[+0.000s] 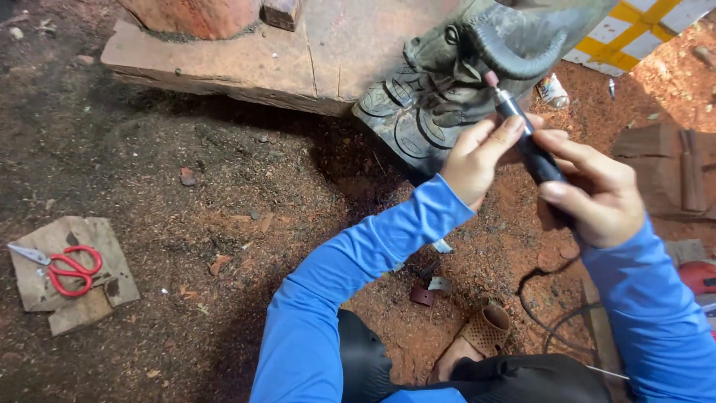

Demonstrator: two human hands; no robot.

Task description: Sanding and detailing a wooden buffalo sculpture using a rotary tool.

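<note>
**Both hands on a rotary tool at a dark carving**

Nearest the camera, blue sleeves reach forward over a sawdust-covered floor [224, 194]. The right hand [597, 198] has its fingers closed around the black body of a rotary tool [531, 145]; the left hand [481, 157] pinches the tool nearer its tip, thumb and fingers wrapped on it. The small pinkish grinding bit [491, 79] sits at the dark carved animal figure [477, 67], just under a curved horn-like part.

The likeliest slip, as I judge it: the bit skating off the curved surface and scoring the carved rings below, or nicking the left fingers, which sit close to the tip. The black cord [537, 298] loops by the sandalled foot [477, 339] and could snag.

Well to the left, red-handled scissors [63, 267] lie on a cardboard scrap [74, 276]. Beyond, a wooden slab [246, 52] carries the carving.
</note>
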